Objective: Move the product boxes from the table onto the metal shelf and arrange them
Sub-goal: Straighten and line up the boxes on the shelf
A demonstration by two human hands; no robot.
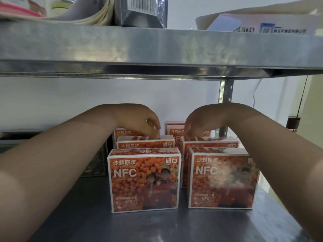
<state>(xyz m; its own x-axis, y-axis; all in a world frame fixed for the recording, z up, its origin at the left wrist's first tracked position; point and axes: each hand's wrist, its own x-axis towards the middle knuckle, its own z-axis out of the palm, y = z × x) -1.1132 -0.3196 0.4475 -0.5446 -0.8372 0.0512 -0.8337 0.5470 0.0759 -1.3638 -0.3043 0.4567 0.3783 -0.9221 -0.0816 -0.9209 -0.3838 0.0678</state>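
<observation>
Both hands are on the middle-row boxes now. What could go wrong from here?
1. The middle boxes stand upright between close rows: a hard push from the left hand or right hand might tip them into the back boxes.
2. The forearms hang just above the front boxes; drawing back low might knock those forward.

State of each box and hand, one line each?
Front left box: upright on shelf, untouched.
Front right box: upright, untouched.
Middle left box: upright, left hand fingertips on top.
Middle right box: upright, right hand fingertips on top.
Back boxes: upright, mostly hidden.
Both hands: fingers bent down, grip unclear.
</observation>
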